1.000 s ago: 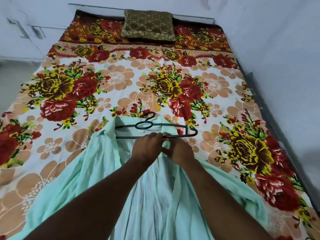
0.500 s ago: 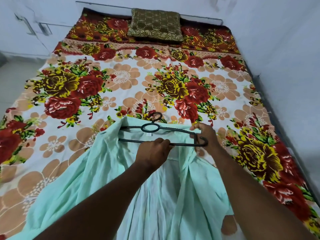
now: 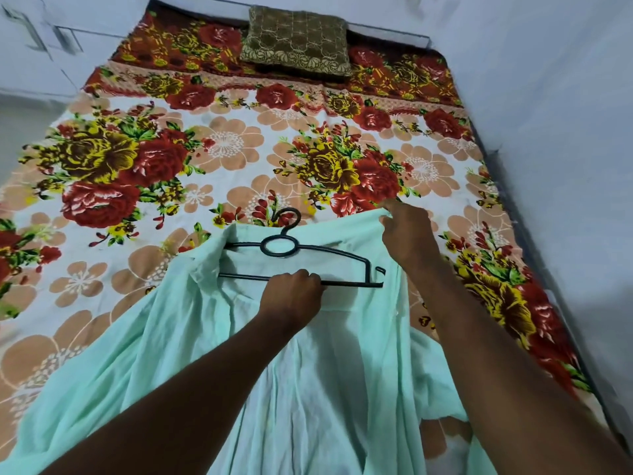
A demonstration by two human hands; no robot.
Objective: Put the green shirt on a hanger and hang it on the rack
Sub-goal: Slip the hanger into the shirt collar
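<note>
A pale green shirt (image 3: 191, 337) lies spread open on the bed, collar end pointing away from me. A black plastic hanger (image 3: 342, 253) lies on the shirt's inside near the collar, its left end tucked under the left shoulder fabric. My left hand (image 3: 291, 296) grips the hanger's bottom bar. My right hand (image 3: 406, 234) pinches the shirt's right collar edge just beyond the hanger's right end. No rack is in view.
The bed (image 3: 222, 149) carries a floral sheet with red and yellow roses. A brown patterned pillow (image 3: 296, 42) lies at the far end. A white wall (image 3: 548, 132) runs along the bed's right side. Bare floor (image 3: 20, 125) shows at the left.
My right hand left the middle of the hanger, moved right and up, and took the shirt's right collar edge. My left hand kept its hold on the bottom bar.
</note>
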